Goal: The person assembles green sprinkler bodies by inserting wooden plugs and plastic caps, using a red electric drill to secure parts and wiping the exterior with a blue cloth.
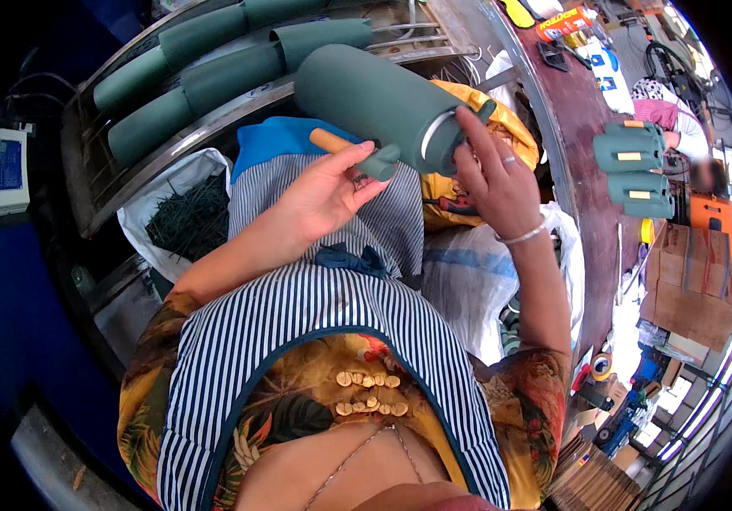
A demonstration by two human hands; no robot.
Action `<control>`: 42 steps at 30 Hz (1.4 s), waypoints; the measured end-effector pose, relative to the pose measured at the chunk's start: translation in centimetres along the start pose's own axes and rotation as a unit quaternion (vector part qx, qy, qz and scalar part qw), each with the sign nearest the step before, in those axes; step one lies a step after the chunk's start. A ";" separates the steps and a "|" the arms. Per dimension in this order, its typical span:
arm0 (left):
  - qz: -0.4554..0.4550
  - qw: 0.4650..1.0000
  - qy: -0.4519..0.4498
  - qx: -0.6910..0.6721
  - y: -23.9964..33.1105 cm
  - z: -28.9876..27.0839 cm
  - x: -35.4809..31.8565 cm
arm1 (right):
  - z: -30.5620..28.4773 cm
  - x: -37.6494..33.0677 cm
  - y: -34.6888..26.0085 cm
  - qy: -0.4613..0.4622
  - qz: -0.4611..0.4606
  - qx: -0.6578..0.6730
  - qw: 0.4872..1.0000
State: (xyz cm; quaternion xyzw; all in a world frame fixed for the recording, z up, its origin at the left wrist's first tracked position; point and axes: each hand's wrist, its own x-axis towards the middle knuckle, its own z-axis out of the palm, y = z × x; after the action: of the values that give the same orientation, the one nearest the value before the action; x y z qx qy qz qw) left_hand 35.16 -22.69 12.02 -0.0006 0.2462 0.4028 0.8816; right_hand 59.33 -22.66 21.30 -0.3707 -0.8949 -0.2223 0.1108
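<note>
The left hand (pixel 319 196) holds a small green piece (pixel 380 162) between thumb and fingers; a tan rod (pixel 328 141) projects beside the thumb, and its connection to the piece cannot be determined. The right hand (pixel 492 177) grips the near end of a green cylinder (pixel 374 89), index finger extended along a pale crescent-shaped area. The cylinder's far end overlaps the near edge of a metal rack (pixel 89 192) in view; contact cannot be determined.

Two rows of curved green sleeves (pixel 230 72) lie lengthwise on the rack. Below its near edge stands a white sack (pixel 138 198) containing dark green strips (pixel 185 220). A yellow bag (pixel 519 132) lies below the right hand, with a red-and-black tool (pixel 455 205) against it.

On the brown counter (pixel 592 255), two green parts (pixel 632 140) with tan patches sit side by side near the far long edge, beside a yellow roll (pixel 647 230). An orange-red tube (pixel 566 24) lies toward the counter's upper end. Beyond the far edge is another person (pixel 688 128).
</note>
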 end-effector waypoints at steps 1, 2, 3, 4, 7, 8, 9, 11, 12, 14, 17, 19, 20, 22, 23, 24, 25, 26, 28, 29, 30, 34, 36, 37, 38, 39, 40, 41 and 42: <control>0.009 1.000 0.007 -0.003 -0.2 0.2 0.1 | 1.1 -0.2 -0.4 0.009 0.049 0.014 0.999; 0.022 1.000 0.012 0.001 -0.3 0.3 0.2 | 2.7 -0.6 -0.9 0.009 0.115 -0.002 0.993; 0.036 0.999 0.018 0.004 -0.4 0.2 0.3 | 3.1 -0.4 -2.1 -0.061 0.212 0.064 0.973; 0.050 0.998 0.023 0.007 -0.5 0.1 0.5 | 3.1 -0.1 -3.7 -0.130 0.306 0.128 0.934; 0.086 0.996 0.023 0.025 0.0 -1.0 0.9 | 2.2 0.4 -5.9 -0.015 0.426 0.447 0.786; 0.085 0.994 0.035 0.052 -0.2 -1.0 1.2 | 2.0 0.2 -5.8 0.082 0.356 0.414 0.834; 0.080 0.995 0.019 0.056 -0.7 -1.1 1.1 | 1.9 -0.4 -5.9 0.173 0.284 0.368 0.868; 0.062 0.995 -0.033 0.068 -1.3 -0.9 1.4 | 4.5 -2.3 -5.6 0.110 0.351 0.247 0.896; 0.079 0.990 -0.029 0.110 -1.3 -0.8 1.4 | 5.5 -2.7 -6.5 0.078 0.391 0.205 0.894; 0.109 0.978 -0.023 0.176 -0.7 -0.6 0.9 | 6.5 -2.4 -7.9 0.091 0.473 0.269 0.834; 0.290 0.878 0.006 0.380 -1.5 -2.5 2.9 | 7.9 -0.7 -10.1 0.197 0.592 0.669 0.403; 0.399 0.715 -0.034 0.574 -1.9 -2.4 3.4 | 8.9 -2.8 -10.5 0.208 0.505 0.815 0.193; 0.398 0.710 -0.044 0.579 -2.1 -1.9 3.1 | 8.0 -4.0 -10.7 0.200 0.536 0.810 0.127; 0.424 0.697 -0.060 0.576 -1.0 -0.9 2.9 | 5.9 -6.4 -10.9 0.207 0.614 0.736 0.197; 0.447 0.686 -0.067 0.570 0.3 -0.5 2.5 | 4.4 -8.2 -11.5 0.217 0.653 0.648 0.327; 0.458 0.637 -0.031 0.619 1.5 0.9 1.6 | 2.5 -10.8 -12.1 0.214 0.686 0.458 0.524; 0.461 0.658 -0.066 0.592 3.1 0.3 1.6 | 0.0 -14.2 -13.0 0.192 0.669 0.234 0.679; 0.481 0.604 -0.029 0.635 3.8 0.7 0.7 | -2.1 -17.5 -13.9 0.208 0.716 0.186 0.640; 0.510 0.437 -0.003 0.741 4.9 1.2 -0.7 | -5.1 -26.9 -16.5 0.277 0.736 -0.066 0.614; 0.480 0.398 -0.021 0.781 5.9 -0.4 -0.7 | -8.4 -28.1 -18.1 0.217 0.808 -0.157 0.525; 0.437 0.389 -0.042 0.810 5.8 -1.5 -0.6 | -9.2 -35.6 -21.0 0.219 0.751 -0.315 0.537; 0.320 0.491 -0.036 0.810 6.6 -6.1 0.1 | -10.8 -51.5 -32.7 -0.009 0.942 -0.322 0.098; 0.309 0.522 -0.071 0.791 6.5 -6.4 0.3 | -10.2 -56.7 -37.6 -0.067 0.962 -0.265 0.011; 0.303 0.539 -0.087 0.781 6.5 -6.6 0.2 | -10.5 -58.3 -38.9 -0.064 0.977 -0.204 0.006; 0.300 0.552 -0.070 0.775 6.7 -6.8 -0.1 | -9.7 -57.4 -37.7 -0.061 0.974 -0.216 -0.015; 0.299 0.568 -0.050 0.765 7.0 -7.1 -0.4 | -10.3 -54.8 -35.2 -0.005 0.975 -0.221 0.014; 0.292 0.588 -0.036 0.754 7.2 -7.4 -0.1 | -11.6 -54.2 -33.8 -0.009 0.952 -0.299 0.063; 0.284 0.616 -0.034 0.734 7.6 -8.3 0.7 | -12.7 -53.6 -32.2 -0.012 0.920 -0.374 0.115; 0.287 0.639 -0.019 0.713 8.7 -9.8 1.3 | -14.0 -50.7 -29.0 -0.094 0.877 -0.430 0.191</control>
State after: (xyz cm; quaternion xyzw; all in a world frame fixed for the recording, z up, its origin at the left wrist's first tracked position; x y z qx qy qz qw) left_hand 25.43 -17.89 4.53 0.7066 0.4277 0.3354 0.4530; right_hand 74.63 -78.65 6.00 -0.9246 0.2394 -0.2950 -0.0278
